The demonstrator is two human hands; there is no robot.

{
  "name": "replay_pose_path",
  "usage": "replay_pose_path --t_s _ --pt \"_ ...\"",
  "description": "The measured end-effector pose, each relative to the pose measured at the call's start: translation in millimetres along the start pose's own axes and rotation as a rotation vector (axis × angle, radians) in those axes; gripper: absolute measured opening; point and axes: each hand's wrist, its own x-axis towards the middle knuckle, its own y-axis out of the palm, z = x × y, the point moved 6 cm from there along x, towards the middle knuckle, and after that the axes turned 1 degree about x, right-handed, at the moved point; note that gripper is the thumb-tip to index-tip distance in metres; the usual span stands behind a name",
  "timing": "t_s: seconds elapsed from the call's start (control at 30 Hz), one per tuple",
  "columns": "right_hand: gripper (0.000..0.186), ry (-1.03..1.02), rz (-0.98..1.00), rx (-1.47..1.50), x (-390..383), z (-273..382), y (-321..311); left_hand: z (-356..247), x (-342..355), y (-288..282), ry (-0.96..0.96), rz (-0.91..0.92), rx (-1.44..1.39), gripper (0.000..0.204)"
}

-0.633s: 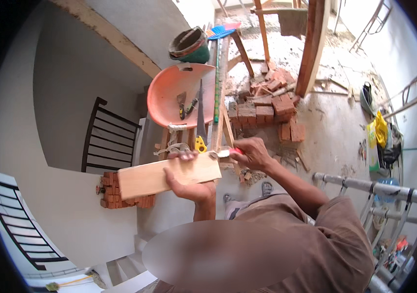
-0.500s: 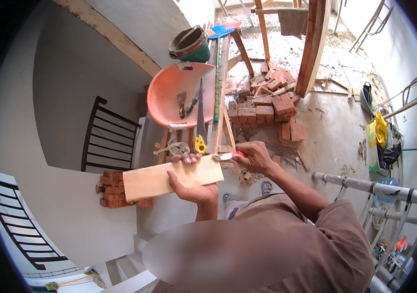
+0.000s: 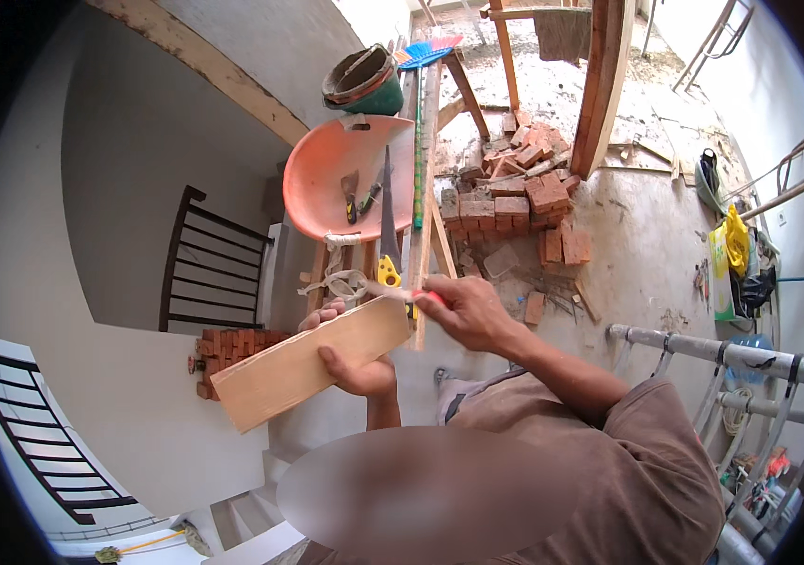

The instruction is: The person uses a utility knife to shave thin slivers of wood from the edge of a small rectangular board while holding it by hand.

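i see my left hand wrapped around the underside of a pale wooden board, thumb on its near face and fingers curled over the far edge, so it is closed on the board. the board tilts, its low end down to the left over a small stack of red bricks, its high end up by my right hand. my right hand has its fingers pressed together around a thin red-handled tool, pinching it just at the board's upper right corner; the tip looks to touch the wood, though i cannot tell for sure.

just beyond the board stands a narrow wooden frame with a handsaw, yellow at the handle, leaning upright against it, and a loop of white cord beside that. these crowd the space right behind the board's top edge. further off sits an orange basin holding a trowel, and past it a green bucket. to the right lies a heap of loose bricks on a dusty floor. a dark metal railing stands to the left, and grey scaffold pipes run along my right side.
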Motion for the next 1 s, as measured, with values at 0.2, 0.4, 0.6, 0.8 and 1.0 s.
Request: replay_pose_path --t_s 0.2,0.4,0.6,0.8,1.0 --pt "0.036 0.171 -0.057 0.019 3 -64 20 -40 3 11 0.256 0.130 -0.007 0.039" --pt "0.036 0.108 0.046 0.081 -1 -31 19 -25 8 7 0.219 0.122 0.089 0.036" --pt "0.039 0.304 0.000 -0.017 -5 -137 52 -41 16 5 0.216 0.092 -0.081 0.039" --pt "0.046 0.312 0.069 0.498 -17 -132 40 -9 29 -4 -0.218 -0.089 -0.221 0.036" --pt "0.038 0.283 0.182 0.709 17 -14 30 47 -5 -21 -0.618 -0.191 -0.369 0.035"
